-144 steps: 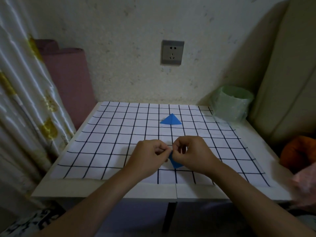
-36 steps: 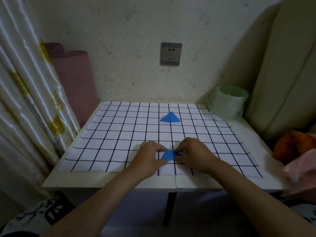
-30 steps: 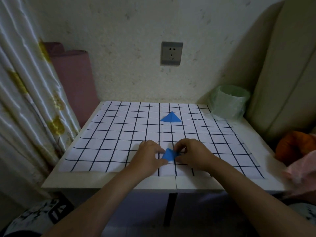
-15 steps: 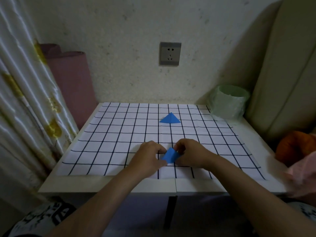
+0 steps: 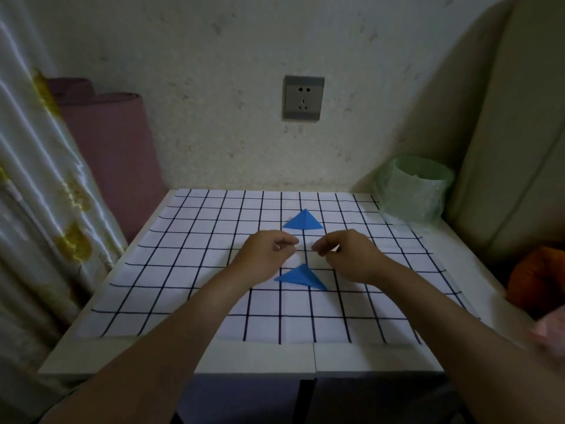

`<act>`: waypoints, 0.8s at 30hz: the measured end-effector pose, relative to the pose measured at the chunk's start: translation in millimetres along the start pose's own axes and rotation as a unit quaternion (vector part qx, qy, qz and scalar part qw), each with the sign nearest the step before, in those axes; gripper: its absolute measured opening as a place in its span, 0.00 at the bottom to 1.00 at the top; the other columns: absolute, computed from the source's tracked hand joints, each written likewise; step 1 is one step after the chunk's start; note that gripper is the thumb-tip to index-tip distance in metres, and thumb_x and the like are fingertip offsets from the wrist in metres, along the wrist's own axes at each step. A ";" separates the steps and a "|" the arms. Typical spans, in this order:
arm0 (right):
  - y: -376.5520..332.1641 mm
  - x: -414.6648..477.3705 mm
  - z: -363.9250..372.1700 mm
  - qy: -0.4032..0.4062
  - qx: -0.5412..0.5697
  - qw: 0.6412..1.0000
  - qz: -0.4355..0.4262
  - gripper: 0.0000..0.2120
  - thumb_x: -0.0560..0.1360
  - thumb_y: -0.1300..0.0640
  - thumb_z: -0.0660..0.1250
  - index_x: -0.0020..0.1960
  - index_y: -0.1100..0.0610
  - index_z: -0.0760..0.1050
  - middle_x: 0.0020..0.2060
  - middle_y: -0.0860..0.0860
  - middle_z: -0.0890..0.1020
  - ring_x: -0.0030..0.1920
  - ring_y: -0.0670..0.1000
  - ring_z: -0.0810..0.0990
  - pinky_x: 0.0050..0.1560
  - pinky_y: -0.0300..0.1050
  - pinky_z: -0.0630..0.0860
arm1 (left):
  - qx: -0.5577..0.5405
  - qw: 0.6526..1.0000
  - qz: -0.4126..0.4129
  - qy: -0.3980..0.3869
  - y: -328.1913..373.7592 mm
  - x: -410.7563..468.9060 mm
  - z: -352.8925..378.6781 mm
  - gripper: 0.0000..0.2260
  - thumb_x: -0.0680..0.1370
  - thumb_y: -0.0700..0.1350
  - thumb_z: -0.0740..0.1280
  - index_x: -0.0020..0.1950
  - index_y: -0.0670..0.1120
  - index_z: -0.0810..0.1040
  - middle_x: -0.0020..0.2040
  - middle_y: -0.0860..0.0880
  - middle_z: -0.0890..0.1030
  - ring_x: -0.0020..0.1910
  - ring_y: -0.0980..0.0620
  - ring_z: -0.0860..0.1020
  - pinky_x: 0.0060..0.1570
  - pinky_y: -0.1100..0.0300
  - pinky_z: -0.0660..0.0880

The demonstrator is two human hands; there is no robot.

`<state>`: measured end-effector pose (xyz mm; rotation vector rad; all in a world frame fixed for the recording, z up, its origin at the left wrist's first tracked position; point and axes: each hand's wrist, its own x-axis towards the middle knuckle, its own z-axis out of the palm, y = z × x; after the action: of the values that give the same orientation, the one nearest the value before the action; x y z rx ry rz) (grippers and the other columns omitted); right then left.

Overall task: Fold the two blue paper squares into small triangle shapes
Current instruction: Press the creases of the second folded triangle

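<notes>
Two small folded blue paper triangles lie flat on the black-and-white grid mat [image 5: 183, 270]. The far triangle [image 5: 303, 221] sits toward the back of the mat. The near triangle [image 5: 298, 277] lies in the middle, free of both hands. My left hand [image 5: 267, 255] and my right hand [image 5: 347, 255] hover side by side just beyond the near triangle, between the two triangles. Their fingers are loosely curled and hold nothing, with a small gap between the two sets of fingertips.
The mat covers a small white table [image 5: 214, 356] against a wall. A green-lined bin [image 5: 414, 191] stands at the back right corner. A pink roll [image 5: 113, 154] and a curtain [image 5: 36, 179] are at the left, a cushion and an orange object [image 5: 535, 276] at the right.
Both hands pressed and pinched the near blue triangle, then let go and moved up and away toward the far triangle. The near triangle now lies alone on the mat.
</notes>
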<state>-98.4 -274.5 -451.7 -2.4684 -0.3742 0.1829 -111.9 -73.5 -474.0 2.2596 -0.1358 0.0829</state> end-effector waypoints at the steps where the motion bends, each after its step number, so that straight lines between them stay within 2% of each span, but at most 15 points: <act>1: 2.9 2.0 0.1 -0.032 -0.009 0.999 0.005 0.14 0.76 0.58 0.65 0.59 0.47 0.80 0.52 0.42 0.81 0.47 0.39 0.76 0.44 0.30 0.70 | 0.016 0.999 -0.008 -0.035 -1.4 2.1 -0.3 0.11 0.79 0.49 0.68 0.61 0.54 0.80 0.56 0.57 0.81 0.51 0.62 0.77 0.49 0.69 0.72; 3: 7.4 2.2 3.6 -0.081 -0.035 0.996 0.009 0.14 0.72 0.48 0.70 0.57 0.47 0.79 0.52 0.42 0.81 0.48 0.40 0.77 0.47 0.34 0.73 | 0.051 0.994 -0.014 -0.097 -4.3 0.4 -2.6 0.17 0.74 0.55 0.71 0.62 0.54 0.79 0.53 0.61 0.79 0.48 0.66 0.75 0.43 0.72 0.69; 5: 9.3 1.8 9.8 -0.103 -0.073 0.992 0.005 0.15 0.66 0.41 0.74 0.51 0.44 0.79 0.45 0.41 0.80 0.44 0.41 0.78 0.43 0.35 0.74 | 0.111 0.985 0.016 -0.131 -6.5 -2.9 -6.0 0.22 0.68 0.59 0.76 0.59 0.55 0.80 0.49 0.63 0.75 0.48 0.66 0.74 0.42 0.73 0.68; 8: 8.6 4.6 15.9 -0.087 -0.090 0.992 -0.005 0.10 0.67 0.45 0.77 0.44 0.43 0.78 0.40 0.41 0.79 0.41 0.42 0.78 0.39 0.33 0.73 | 0.168 0.976 0.062 -0.123 -8.0 -4.7 -8.7 0.16 0.70 0.54 0.77 0.56 0.54 0.82 0.47 0.62 0.73 0.48 0.63 0.75 0.41 0.76 0.65; 10: 8.6 6.3 16.3 -0.088 -0.079 0.993 0.000 0.08 0.68 0.48 0.77 0.42 0.44 0.79 0.40 0.41 0.80 0.41 0.41 0.79 0.41 0.34 0.74 | 0.171 0.977 0.062 -0.112 -9.6 -3.5 -8.7 0.14 0.71 0.51 0.77 0.56 0.53 0.82 0.45 0.62 0.73 0.44 0.65 0.74 0.38 0.77 0.64; 12: 8.4 7.7 16.2 -0.086 -0.075 0.993 0.003 0.07 0.69 0.49 0.76 0.44 0.45 0.79 0.42 0.42 0.80 0.42 0.42 0.78 0.44 0.36 0.76 | 0.156 0.981 0.052 -0.100 -10.3 -1.4 -6.2 0.15 0.71 0.50 0.77 0.56 0.51 0.82 0.46 0.61 0.75 0.42 0.67 0.73 0.36 0.77 0.65; 16: 10.0 17.2 14.1 -0.052 -0.085 0.995 0.009 0.11 0.71 0.52 0.75 0.50 0.46 0.76 0.46 0.44 0.78 0.43 0.42 0.76 0.43 0.35 0.73 | 0.136 0.989 0.041 -0.046 -8.6 5.9 2.9 0.15 0.71 0.52 0.77 0.55 0.49 0.82 0.48 0.54 0.79 0.45 0.60 0.77 0.42 0.69 0.71; 20: 17.1 36.0 9.4 -0.008 -0.088 0.996 0.023 0.19 0.72 0.50 0.74 0.61 0.50 0.75 0.48 0.45 0.79 0.45 0.43 0.76 0.48 0.38 0.74 | 0.134 0.990 0.052 -0.006 -6.4 22.1 8.1 0.09 0.73 0.51 0.75 0.49 0.49 0.82 0.42 0.56 0.76 0.40 0.60 0.75 0.39 0.69 0.69; 24: 24.6 52.7 9.4 0.019 -0.092 0.995 0.037 0.18 0.71 0.48 0.74 0.60 0.50 0.78 0.45 0.44 0.78 0.44 0.44 0.77 0.47 0.39 0.75 | 0.136 0.989 0.053 0.005 -9.1 40.4 10.9 0.08 0.74 0.51 0.73 0.48 0.48 0.83 0.38 0.56 0.77 0.38 0.57 0.77 0.40 0.64 0.73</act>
<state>-45.0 -271.6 -476.3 -2.6662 -0.2958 0.1382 -70.5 -78.9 -483.7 2.5218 -0.2523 0.1795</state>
